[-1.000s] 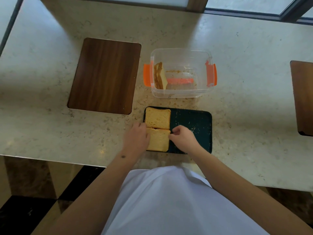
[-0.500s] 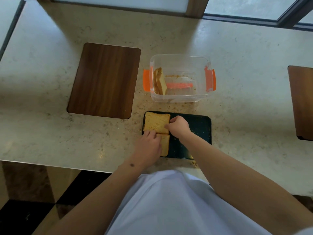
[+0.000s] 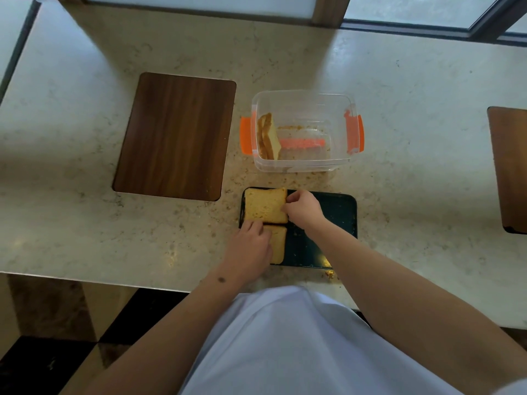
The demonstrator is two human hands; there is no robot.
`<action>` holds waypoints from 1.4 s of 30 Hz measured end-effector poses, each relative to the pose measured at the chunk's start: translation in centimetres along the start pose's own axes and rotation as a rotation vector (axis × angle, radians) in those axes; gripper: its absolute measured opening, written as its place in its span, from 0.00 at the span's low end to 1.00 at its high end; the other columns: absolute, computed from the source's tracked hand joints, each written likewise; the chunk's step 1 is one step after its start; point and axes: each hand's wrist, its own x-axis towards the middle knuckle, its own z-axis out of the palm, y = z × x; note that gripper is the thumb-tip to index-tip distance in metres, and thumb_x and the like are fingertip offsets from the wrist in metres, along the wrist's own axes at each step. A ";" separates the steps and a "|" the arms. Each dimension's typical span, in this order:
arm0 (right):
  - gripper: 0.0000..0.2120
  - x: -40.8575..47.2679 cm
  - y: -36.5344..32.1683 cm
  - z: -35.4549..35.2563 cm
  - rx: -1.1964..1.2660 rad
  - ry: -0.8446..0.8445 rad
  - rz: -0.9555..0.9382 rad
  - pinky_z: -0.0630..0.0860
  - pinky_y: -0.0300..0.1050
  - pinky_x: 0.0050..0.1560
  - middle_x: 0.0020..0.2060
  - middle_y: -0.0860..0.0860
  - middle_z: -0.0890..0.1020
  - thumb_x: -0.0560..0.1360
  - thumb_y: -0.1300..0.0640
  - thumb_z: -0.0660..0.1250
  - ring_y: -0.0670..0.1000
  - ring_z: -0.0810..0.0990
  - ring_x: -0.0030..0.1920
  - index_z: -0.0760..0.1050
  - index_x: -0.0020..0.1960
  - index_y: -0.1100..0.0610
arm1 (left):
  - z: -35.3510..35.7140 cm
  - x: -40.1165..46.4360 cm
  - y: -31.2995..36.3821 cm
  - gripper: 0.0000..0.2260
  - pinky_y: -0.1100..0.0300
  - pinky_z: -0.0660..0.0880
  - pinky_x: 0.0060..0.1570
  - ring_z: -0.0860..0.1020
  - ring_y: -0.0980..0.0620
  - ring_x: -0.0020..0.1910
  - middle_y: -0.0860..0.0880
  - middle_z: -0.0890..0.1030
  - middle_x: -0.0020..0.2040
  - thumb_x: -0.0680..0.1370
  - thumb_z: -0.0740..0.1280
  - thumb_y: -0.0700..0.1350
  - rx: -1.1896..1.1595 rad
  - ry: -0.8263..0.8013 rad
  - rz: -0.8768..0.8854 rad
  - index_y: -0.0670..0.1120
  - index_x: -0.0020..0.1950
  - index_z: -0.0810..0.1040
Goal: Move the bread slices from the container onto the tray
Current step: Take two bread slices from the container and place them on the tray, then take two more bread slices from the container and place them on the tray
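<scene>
Right hand (image 3: pixel 303 208) pinches the far golden square bread slice (image 3: pixel 265 205); left hand (image 3: pixel 251 246) lies flat on the near slice (image 3: pixel 278 243) (nudge gently, squaring both).

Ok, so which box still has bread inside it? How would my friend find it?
On the pale stone counter, look just past the dark tray holding two flat slices. There stands a clear plastic container, to the right of a brown wooden board. It is the only see-through thing, with orange clips on both ends and bread slices standing on edge at its left end.
</scene>
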 end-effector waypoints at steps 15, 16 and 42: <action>0.25 -4.3 2.4 1.1 0.012 -0.094 -0.032 0.71 0.40 0.46 0.66 0.53 0.76 0.77 0.58 0.66 0.48 0.75 0.55 0.67 0.73 0.57 | 1.2 0.0 -0.8 0.29 0.48 0.54 0.77 0.49 0.47 0.80 0.43 0.53 0.81 0.83 0.58 0.50 -0.009 -0.053 -0.003 0.41 0.80 0.54; 0.25 -4.7 2.4 1.3 0.029 -0.108 -0.034 0.72 0.40 0.48 0.67 0.53 0.76 0.77 0.59 0.65 0.49 0.75 0.57 0.67 0.73 0.57 | 1.4 -0.1 -0.8 0.29 0.48 0.53 0.77 0.47 0.47 0.80 0.44 0.52 0.82 0.84 0.56 0.52 0.009 -0.080 -0.005 0.42 0.81 0.53; 0.13 0.4 -12.1 -6.6 -0.269 0.137 -0.519 0.79 0.43 0.46 0.47 0.47 0.82 0.76 0.54 0.71 0.45 0.80 0.44 0.76 0.59 0.54 | -15.6 12.7 1.0 0.11 0.65 0.72 0.47 0.82 0.50 0.48 0.43 0.84 0.52 0.80 0.66 0.36 -0.224 0.569 -0.181 0.40 0.60 0.81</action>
